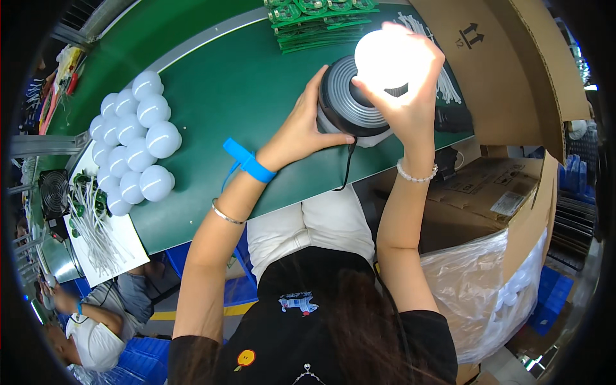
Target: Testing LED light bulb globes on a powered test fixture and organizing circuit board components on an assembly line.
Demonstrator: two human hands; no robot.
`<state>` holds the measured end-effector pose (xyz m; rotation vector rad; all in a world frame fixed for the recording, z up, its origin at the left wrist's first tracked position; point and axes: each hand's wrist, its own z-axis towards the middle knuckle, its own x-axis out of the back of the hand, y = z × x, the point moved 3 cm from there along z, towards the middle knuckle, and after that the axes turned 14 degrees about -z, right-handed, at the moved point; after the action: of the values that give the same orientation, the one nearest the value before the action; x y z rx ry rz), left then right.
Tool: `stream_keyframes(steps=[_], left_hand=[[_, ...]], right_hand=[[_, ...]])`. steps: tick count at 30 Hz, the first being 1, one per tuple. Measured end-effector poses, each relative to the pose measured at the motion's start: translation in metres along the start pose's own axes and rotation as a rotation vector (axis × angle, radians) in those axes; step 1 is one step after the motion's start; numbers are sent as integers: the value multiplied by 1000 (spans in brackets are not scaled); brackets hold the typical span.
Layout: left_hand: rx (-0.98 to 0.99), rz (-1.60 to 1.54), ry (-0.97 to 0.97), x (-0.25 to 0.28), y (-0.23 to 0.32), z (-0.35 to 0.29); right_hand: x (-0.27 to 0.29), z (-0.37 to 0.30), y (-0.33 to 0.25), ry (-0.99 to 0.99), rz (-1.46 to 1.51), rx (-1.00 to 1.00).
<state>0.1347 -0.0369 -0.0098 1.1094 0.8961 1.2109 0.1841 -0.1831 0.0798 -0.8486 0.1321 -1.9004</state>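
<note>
A glowing white bulb (384,56) is in my right hand (410,106), whose fingers curl round it; the glare washes out part of the fingertips. It sits above a round black and grey ringed device (350,96), covering part of its top. Whether the bulb touches the device, I cannot tell. My left hand (305,125) grips the left side of that device, thumb along its near edge. From the near side a black cord (348,168) hangs over the table edge. A blue strap (249,160) circles my left wrist.
Several unlit white bulbs (154,111) stand grouped on the green table (237,96) at left. Green circuit boards (314,25) are stacked at the back. White wires (99,228) lie on a sheet at lower left. An open carton (513,83) rises at right; another person (96,333) sits lower left.
</note>
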Motion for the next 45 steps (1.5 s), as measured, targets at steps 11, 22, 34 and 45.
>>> stream_keyframes(steps=[11, 22, 34, 45], left_hand=[[1, 5, 4, 1, -1, -1], [-13, -115, 17, 5, 16, -1], [-204, 244, 67, 25, 93, -79], [7, 641, 1490, 124, 69, -295]], right_hand=[[26, -23, -19, -51, -209, -70], [-5, -2, -16, 61, -201, -25], [-49, -85, -91, -1, -91, 57], [-72, -121, -108, -565, 185, -59]])
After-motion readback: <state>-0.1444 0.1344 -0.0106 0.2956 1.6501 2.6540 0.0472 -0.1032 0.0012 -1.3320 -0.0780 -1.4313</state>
